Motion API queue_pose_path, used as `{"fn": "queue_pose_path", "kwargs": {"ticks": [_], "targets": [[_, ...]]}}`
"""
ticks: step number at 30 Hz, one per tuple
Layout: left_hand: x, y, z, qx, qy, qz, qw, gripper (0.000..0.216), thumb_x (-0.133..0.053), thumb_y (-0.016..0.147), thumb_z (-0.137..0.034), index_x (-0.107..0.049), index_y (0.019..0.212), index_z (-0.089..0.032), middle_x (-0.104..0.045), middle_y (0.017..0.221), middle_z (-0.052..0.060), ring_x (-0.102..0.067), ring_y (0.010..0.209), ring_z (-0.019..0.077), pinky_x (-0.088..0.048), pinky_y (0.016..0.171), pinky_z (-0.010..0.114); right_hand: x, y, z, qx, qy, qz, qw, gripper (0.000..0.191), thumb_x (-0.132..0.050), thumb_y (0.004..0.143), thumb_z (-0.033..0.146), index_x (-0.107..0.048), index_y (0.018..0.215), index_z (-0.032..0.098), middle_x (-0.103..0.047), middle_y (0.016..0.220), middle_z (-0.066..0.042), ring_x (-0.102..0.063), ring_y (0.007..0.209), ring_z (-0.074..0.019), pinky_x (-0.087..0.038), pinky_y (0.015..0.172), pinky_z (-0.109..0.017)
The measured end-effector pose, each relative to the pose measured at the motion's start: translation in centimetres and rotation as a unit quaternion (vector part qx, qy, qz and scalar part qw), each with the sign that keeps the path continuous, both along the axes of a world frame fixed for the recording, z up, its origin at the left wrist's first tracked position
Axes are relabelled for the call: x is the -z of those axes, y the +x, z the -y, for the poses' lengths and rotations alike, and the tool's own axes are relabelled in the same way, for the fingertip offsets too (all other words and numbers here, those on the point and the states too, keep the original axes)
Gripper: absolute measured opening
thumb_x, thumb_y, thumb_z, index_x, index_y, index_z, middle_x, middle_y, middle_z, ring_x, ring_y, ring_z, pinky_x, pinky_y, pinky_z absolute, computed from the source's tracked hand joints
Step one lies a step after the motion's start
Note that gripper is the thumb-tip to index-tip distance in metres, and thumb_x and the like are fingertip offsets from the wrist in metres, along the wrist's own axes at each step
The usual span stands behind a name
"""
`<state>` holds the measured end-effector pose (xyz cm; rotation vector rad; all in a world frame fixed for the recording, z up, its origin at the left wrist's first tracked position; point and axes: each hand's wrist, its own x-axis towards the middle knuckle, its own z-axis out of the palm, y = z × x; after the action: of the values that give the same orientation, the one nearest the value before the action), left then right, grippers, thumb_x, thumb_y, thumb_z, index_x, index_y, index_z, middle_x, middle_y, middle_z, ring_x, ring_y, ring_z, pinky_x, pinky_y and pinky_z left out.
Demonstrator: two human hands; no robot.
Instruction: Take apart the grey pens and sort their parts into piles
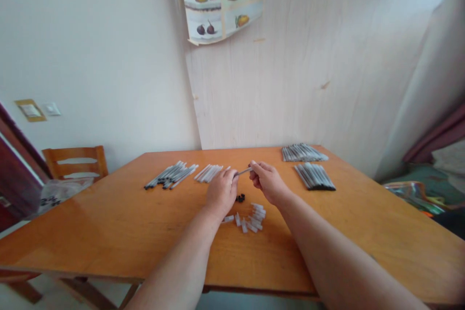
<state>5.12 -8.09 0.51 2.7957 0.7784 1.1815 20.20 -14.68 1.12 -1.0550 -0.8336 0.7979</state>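
Observation:
A slim grey pen (242, 172) spans the gap between my two hands above the middle of the table. My left hand (222, 189) is closed around its left end. The fingertips of my right hand (267, 180) pinch the other end, so that end is mostly hidden. Just below my left hand lie small black plugs (240, 198), partly covered by it. Nearer to me, several translucent pen caps (256, 218) are spread in a curve. Behind my left hand is a bunch of whitish pen tubes (209, 173).
Left on the wooden table (145, 232) lies a pile of grey sticks with dark ends (170, 175). At right sit a row of black-ended pens (315, 177) and, farther back, a larger pen stack (304, 152). A chair (74, 155) and plastic bag (61, 191) stand at left.

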Motion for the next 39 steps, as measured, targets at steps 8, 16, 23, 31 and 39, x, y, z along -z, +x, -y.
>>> {"fn": "queue_pose_path", "kwargs": {"ticks": [8,16,23,31,39], "targets": [[-0.6,0.0,0.7,-0.040,0.009,-0.044,0.998,0.029,-0.038,0.096,-0.034,-0.062,0.104,-0.021,-0.065,0.099,0.009,-0.058,0.091,0.0213,-0.044,0.075,0.031,0.2,0.5,-0.3,0.033,0.008,0.057,0.998,0.035,-0.060,0.078,0.052,-0.053,0.075,0.018,-0.051,0.054,0.004,-0.037,0.041,-0.0061,-0.025,0.040,-0.021],[-1.0,0.0,0.5,0.005,-0.038,-0.040,0.998,0.030,-0.036,0.096,-0.034,-0.062,0.100,-0.020,-0.066,0.096,0.007,-0.059,0.091,0.0198,-0.042,0.075,0.030,-1.0,0.9,0.8,0.037,0.015,0.157,0.987,0.033,-0.055,0.082,0.050,-0.054,0.075,0.018,-0.052,0.053,0.004,-0.038,0.042,-0.0069,-0.028,0.042,-0.021],[-1.0,-0.3,0.1,0.071,-0.153,-0.001,0.986,0.030,-0.040,0.094,-0.039,-0.063,0.090,-0.020,-0.062,0.076,0.004,-0.054,0.070,0.0168,-0.036,0.062,0.027,-1.3,1.1,1.2,0.034,0.000,0.212,0.977,0.034,-0.053,0.082,0.052,-0.055,0.075,0.019,-0.053,0.054,0.003,-0.040,0.045,-0.0084,-0.032,0.045,-0.022],[-1.4,-0.5,0.3,0.118,-0.387,0.043,0.914,0.031,-0.046,0.089,-0.040,-0.066,0.089,-0.016,-0.048,0.059,-0.002,-0.044,0.055,0.0126,-0.032,0.054,0.024,-1.3,1.3,1.3,0.006,-0.002,0.246,0.969,0.033,-0.052,0.085,0.051,-0.057,0.081,0.018,-0.054,0.058,0.002,-0.042,0.047,-0.0086,-0.033,0.048,-0.022],[-2.0,-2.3,-0.2,0.150,-0.509,0.055,0.846,0.034,-0.054,0.085,-0.045,-0.066,0.082,-0.014,-0.048,0.057,-0.002,-0.040,0.052,0.0090,-0.029,0.051,0.022,-2.0,2.8,2.0,0.014,0.016,0.229,0.973,0.034,-0.057,0.082,0.052,-0.056,0.078,0.018,-0.055,0.059,0.001,-0.043,0.049,-0.0082,-0.032,0.047,-0.022]]}}
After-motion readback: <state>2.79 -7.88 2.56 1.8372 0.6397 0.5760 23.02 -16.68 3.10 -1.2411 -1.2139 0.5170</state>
